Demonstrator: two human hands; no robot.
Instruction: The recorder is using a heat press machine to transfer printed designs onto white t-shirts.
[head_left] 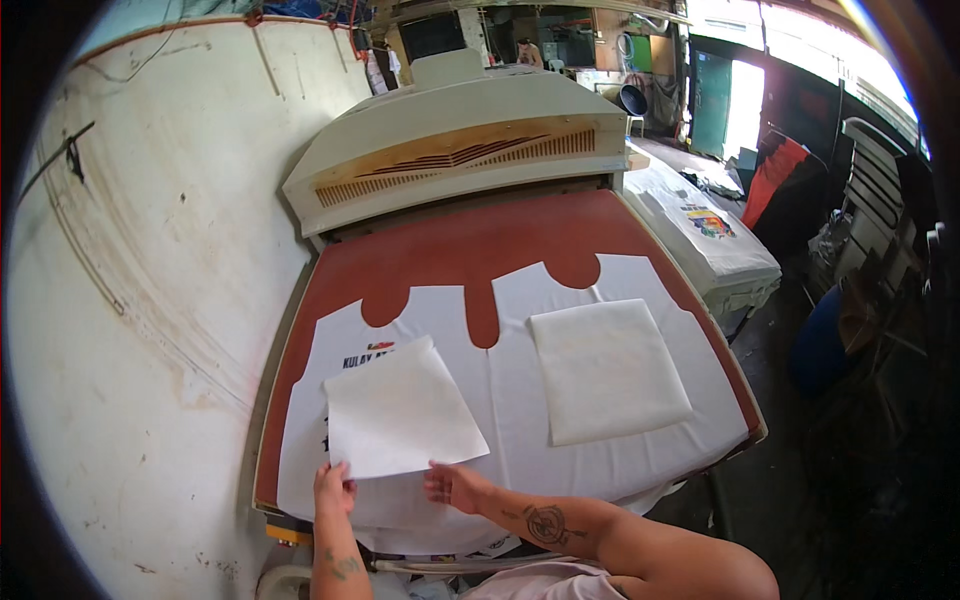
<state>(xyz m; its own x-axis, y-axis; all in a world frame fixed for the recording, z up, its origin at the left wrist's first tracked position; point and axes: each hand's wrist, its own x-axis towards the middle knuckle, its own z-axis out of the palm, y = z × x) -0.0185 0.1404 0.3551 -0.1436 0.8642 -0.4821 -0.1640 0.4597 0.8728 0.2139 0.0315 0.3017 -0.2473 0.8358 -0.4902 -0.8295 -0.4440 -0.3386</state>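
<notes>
Two cut white shirt panels (515, 460) lie side by side on the red-brown bed of a large heat press (450, 225). Over the left panel is a sheet of white paper (400, 412), tilted and partly lifted, with a dark and coloured print (369, 355) showing past its upper edge. My left hand (335, 490) pinches the sheet's near left corner. By its near right edge, my right hand (457, 487) has its fingers apart; whether they touch the paper I cannot tell. A second white sheet (610, 370) rests flat on the right panel.
Behind the bed rises the press's slatted cream hood (470, 150). A stained white wall (150, 270) runs close along the left. To the right stands a side table (690, 235) with a printed white cloth. A blue drum (820, 345) and metal racks (875, 175) are farther right.
</notes>
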